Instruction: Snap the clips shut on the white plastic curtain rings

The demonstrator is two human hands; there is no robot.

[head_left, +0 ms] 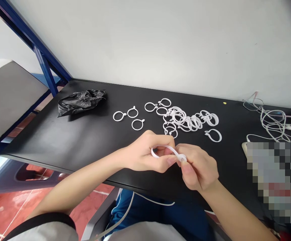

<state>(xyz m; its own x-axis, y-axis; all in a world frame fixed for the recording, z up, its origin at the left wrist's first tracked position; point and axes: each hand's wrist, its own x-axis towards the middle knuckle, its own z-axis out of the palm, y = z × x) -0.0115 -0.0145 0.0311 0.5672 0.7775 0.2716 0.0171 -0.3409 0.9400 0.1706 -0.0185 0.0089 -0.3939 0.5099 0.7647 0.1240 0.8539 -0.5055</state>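
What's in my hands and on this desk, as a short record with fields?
left hand: gripping the loop of a white plastic ring
right hand: pinching the same ring's knobbed end
loose pile: many white rings beyond the hands, some overlapping
set apart: three white rings between pile and bag
far left: crumpled black plastic bag
far right: eyeglasses beside a tangled white cord
near right: pixelated object, cannot tell what
surface: black desk against a white wall

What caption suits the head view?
Left hand and right hand grip one white ring over a black table, more rings beyond.
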